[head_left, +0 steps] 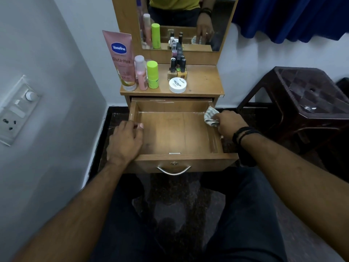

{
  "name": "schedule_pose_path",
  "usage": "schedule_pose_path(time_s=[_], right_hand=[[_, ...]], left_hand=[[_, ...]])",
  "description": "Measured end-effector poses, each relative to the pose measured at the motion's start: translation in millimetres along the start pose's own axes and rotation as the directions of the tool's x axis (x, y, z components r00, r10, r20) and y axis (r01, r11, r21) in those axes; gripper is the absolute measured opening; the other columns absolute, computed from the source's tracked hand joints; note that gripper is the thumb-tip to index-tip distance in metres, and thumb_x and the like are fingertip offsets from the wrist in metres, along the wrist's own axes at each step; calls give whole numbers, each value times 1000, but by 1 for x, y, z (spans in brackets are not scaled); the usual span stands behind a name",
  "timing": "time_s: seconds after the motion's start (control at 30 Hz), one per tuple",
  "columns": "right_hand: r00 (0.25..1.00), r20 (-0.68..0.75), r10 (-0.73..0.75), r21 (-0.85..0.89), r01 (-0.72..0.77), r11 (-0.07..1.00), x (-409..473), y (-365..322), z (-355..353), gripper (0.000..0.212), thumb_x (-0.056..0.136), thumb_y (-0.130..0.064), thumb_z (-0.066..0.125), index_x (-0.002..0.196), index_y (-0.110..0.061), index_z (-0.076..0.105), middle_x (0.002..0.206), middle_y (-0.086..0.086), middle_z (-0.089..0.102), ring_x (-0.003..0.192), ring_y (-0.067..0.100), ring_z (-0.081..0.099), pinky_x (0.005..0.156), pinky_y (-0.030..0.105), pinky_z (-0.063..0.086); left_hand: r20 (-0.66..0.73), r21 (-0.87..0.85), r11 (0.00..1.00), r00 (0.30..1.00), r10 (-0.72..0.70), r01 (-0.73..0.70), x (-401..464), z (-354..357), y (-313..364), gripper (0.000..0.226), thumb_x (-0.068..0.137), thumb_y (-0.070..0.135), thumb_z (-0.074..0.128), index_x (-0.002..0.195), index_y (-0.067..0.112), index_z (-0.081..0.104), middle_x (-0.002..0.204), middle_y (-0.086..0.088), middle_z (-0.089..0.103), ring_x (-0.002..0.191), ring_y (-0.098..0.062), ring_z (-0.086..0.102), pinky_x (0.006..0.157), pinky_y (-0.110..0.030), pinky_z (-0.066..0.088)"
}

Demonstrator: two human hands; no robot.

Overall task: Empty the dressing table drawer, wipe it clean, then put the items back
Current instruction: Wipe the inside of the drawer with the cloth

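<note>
Dark trousers (245, 214) nearest, knees apart over speckled floor. Two bare forearms reaching forward to the pulled-out drawer (173, 133), bare wooden bottom showing, metal handle (173, 170) on its front. Left hand (125, 140) laid palm-down over the drawer's left front corner, fingers loosely curled on the side wall, gripping nothing else. Right hand (228, 122), black bands at the wrist, closed around a striped cloth (210, 116), pressed against the right side wall near the back corner. Beyond, on the dressing table top (204, 82): pink Vaseline tube (120, 59), pink bottle (141, 72), green-capped bottle (152, 74), cluster of nail polish bottles (178, 67), white nail polish remover tub (177, 85). Mirror (185, 23) behind. Dark plastic stool (306, 103) to the right.
</note>
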State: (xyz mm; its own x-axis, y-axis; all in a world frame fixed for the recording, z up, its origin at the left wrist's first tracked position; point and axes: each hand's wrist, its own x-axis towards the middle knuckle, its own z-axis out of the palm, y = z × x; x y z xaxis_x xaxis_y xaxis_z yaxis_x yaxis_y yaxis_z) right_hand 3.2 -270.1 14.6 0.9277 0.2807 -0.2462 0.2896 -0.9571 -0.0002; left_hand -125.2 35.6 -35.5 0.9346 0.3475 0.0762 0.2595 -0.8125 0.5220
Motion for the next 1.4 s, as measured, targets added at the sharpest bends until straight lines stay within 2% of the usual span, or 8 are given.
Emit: schedule_pose_path(time_s=[0.2, 0.53, 0.8, 0.9, 1.03, 1.13, 1.27, 1.4], right_hand=[[992, 104, -65, 97, 55, 994, -68, 6, -1, 29, 95, -26, 60, 123, -26, 68, 116, 4, 68, 100, 21, 64, 86, 33, 51], [996, -69, 57, 34, -55, 998, 0, 4, 27, 25, 95, -27, 58, 115, -16, 67, 101, 4, 52, 88, 26, 59, 81, 40, 55], [989, -77, 128, 28, -126, 992, 62, -9, 12, 40, 99, -15, 40, 137, -18, 52, 135, 13, 47, 120, 41, 53, 94, 54, 50], [991, -108, 79, 43, -74, 996, 67, -7, 13, 40, 101, -21, 36, 140, -23, 47, 138, 12, 49, 120, 40, 54, 96, 51, 50], [996, -69, -59, -128, 50, 991, 62, 0, 8, 41, 99, -21, 40, 138, -18, 52, 139, 12, 52, 118, 36, 57, 98, 47, 49], [979, -11, -205, -359, 188, 914, 39, 0, 3, 31, 98, -25, 48, 127, -21, 60, 126, 7, 58, 107, 30, 60, 91, 46, 53], [949, 180, -258, -525, 314, 791, 1, -13, -9, 37, 94, -43, 56, 129, -28, 56, 128, 3, 55, 113, 28, 52, 83, 46, 53], [815, 458, -357, -638, 580, 507, -28, -39, -4, 31, 99, -39, 47, 125, -33, 62, 132, 8, 55, 120, 33, 49, 90, 46, 46]], left_hand=[[0, -10, 1000, 1000, 6, -6, -2, 0, 1, 49, 101, 56, 32, 118, 20, 61, 121, -4, 59, 111, -25, 54, 95, -51, 47], [8, -3, 1000, 1000, 9, -9, -3, -1, 2, 44, 103, 51, 36, 121, 19, 61, 123, -4, 58, 112, -24, 54, 96, -51, 47], [23, 18, 1000, 1000, -3, 3, -3, -1, 2, 45, 103, 53, 34, 119, 20, 60, 121, -3, 59, 110, -24, 54, 95, -52, 47], [24, 15, 1000, 1000, -10, 10, -3, -1, 2, 47, 102, 55, 32, 118, 21, 60, 120, -3, 59, 109, -24, 54, 95, -52, 47], [22, 10, 1000, 1000, -9, 9, -2, 0, 0, 52, 100, 58, 28, 117, 21, 60, 118, -2, 58, 108, -23, 54, 93, -53, 48], [23, 11, 1000, 1000, -7, 6, -3, -1, 1, 51, 100, 58, 28, 117, 21, 59, 117, -1, 58, 108, -21, 53, 93, -53, 48], [21, 15, 1000, 1000, 2, -2, -2, -1, 2, 51, 100, 58, 29, 118, 20, 59, 117, -1, 58, 108, -20, 54, 93, -53, 48], [23, 16, 1000, 1000, -11, 11, -3, -1, 1, 49, 102, 55, 31, 120, 20, 59, 120, -1, 58, 110, -21, 54, 94, -51, 48]])
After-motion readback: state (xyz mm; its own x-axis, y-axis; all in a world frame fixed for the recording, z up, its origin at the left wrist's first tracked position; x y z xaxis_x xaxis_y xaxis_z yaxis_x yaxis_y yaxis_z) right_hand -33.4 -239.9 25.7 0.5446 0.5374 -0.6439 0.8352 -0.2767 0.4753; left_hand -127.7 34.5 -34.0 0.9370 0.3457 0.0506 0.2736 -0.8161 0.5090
